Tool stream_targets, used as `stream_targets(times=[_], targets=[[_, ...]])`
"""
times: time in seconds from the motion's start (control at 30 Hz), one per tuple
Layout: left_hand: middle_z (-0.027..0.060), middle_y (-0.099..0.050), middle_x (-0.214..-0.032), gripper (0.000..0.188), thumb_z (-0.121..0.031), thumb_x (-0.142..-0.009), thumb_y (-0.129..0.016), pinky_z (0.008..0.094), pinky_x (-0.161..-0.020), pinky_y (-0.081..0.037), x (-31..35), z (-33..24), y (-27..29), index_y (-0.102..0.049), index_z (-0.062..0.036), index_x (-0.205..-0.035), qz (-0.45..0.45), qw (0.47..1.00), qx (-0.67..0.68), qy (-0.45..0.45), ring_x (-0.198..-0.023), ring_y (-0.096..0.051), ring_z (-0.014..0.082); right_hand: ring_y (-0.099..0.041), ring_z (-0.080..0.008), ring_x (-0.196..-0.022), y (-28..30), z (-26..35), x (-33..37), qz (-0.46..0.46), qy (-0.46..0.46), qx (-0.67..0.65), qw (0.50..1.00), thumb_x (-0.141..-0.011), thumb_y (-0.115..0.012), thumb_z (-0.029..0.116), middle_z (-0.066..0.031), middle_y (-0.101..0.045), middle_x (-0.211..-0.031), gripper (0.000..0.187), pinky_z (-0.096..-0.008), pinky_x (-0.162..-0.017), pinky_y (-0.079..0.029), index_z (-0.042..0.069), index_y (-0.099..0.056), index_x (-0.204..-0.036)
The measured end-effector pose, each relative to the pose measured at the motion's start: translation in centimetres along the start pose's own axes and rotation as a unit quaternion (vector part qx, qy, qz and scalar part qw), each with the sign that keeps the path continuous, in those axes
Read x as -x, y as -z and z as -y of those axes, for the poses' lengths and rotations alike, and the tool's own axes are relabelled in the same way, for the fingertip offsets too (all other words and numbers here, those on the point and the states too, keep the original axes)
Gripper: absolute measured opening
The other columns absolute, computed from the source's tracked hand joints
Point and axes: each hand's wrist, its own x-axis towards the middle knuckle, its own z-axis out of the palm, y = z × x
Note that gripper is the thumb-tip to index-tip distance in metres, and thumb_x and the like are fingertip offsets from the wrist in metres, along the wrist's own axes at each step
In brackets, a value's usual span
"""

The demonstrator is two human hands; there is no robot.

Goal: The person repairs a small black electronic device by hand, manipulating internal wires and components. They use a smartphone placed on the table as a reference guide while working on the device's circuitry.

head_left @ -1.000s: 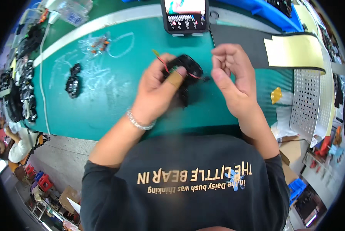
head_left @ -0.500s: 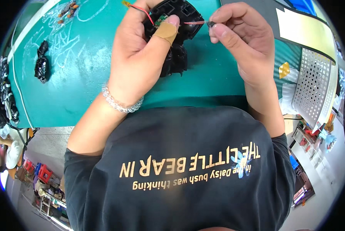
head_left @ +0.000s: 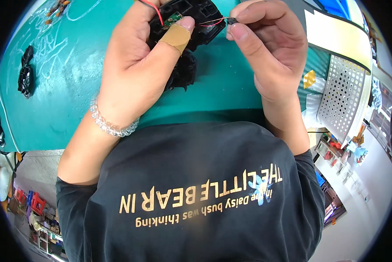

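My left hand (head_left: 139,65) is closed round a black plastic housing (head_left: 196,19), its taped thumb pressing beside a small green circuit board (head_left: 174,19). Red and black wires (head_left: 154,8) rise from the board at the upper left. Below that hand, another black moulded part (head_left: 183,72) shows, partly hidden by the palm. Between thumb and forefinger, my right hand (head_left: 272,48) pinches a small black piece (head_left: 232,21). Thin wires (head_left: 211,22), one of them red, stretch from this piece to the housing.
A green work table (head_left: 65,118) lies beneath my hands. On its left sit a black bundled part (head_left: 26,72) and small orange-brown pieces (head_left: 56,12) on clear plastic. At the right stand a perforated metal tray (head_left: 342,89) and a pale yellow sheet (head_left: 338,39).
The wires between the housing and the small black piece now show as separate, bowed strands. Hands and housing appear shifted left in the picture, along with the whole scene.
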Motion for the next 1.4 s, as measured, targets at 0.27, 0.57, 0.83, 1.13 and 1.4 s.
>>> stream_targets(times=[0.27, 0.57, 0.83, 1.13, 1.4], targets=[[0.0032, -0.061, -0.098, 0.025, -0.008, -0.09, -0.055, 0.0221, -0.081, -0.044, -0.2, 0.3, 0.2, -0.049, 0.0, -0.113, 0.016, 0.999, -0.016, -0.024, -0.09, -0.056, 0.0075, -0.048, -0.0081, -0.076, 0.1, -0.3, 0.0, -0.003, -0.006, -0.048, 0.999, -0.081, -0.062, -0.004, -0.0062, -0.054, -0.086, 0.014, -0.0201, -0.07, -0.038, 0.001, -0.05, -0.087], [0.0042, -0.061, -0.099, 0.025, -0.008, -0.09, -0.055, 0.022, -0.081, -0.045, -0.2, 0.1, 0.1, -0.049, 0.0004, -0.113, 0.016, 1.0, -0.003, -0.005, -0.091, -0.056, 0.008, -0.051, -0.0062, -0.078, -0.1, 0.3, 0.1, -0.047, -0.071, -0.023, 0.996, -0.081, -0.061, -0.005, -0.0038, -0.055, -0.087, 0.018, -0.0182, -0.07, -0.04, -0.003, -0.056, -0.098], [0.0046, -0.061, -0.1, 0.025, -0.008, -0.09, -0.054, 0.0226, -0.082, -0.045, -0.1, -0.2, -0.1, -0.048, 0.0004, -0.114, 0.008, 1.0, -0.002, 0.012, -0.091, -0.056, 0.0089, -0.054, -0.0086, -0.082, 0.4, 0.7, -0.1, -0.015, -0.074, 0.017, 0.997, -0.082, -0.061, -0.003, -0.0058, -0.055, -0.09, 0.017, -0.02, -0.076, -0.043, -0.004, -0.057, -0.099], [0.0028, -0.06, -0.098, 0.026, -0.008, -0.09, -0.055, 0.0221, -0.08, -0.044, -0.1, -0.1, 0.1, -0.049, -0.0002, -0.114, 0.0, 1.0, -0.006, 0.002, -0.089, -0.055, 0.0076, -0.058, -0.0104, -0.074, 1.1, -0.1, 0.2, -0.006, 0.04, 0.102, 0.994, -0.082, -0.062, -0.002, -0.0083, -0.06, -0.092, 0.018, -0.02, -0.069, -0.046, -0.006, -0.057, -0.099], [-0.0019, -0.056, -0.081, 0.014, -0.008, -0.089, -0.055, 0.0177, -0.062, -0.041, -0.3, -0.3, -0.3, -0.051, -0.0018, -0.1, 0.01, 0.999, -0.024, -0.018, -0.071, -0.047, 0.0021, -0.051, -0.0072, -0.066, 0.2, 0.5, 0.0, -0.005, 0.0, 0.078, 0.997, -0.081, -0.064, 0.004, -0.0015, -0.058, -0.074, 0.006, -0.0216, -0.061, -0.043, 0.001, -0.059, -0.082]])
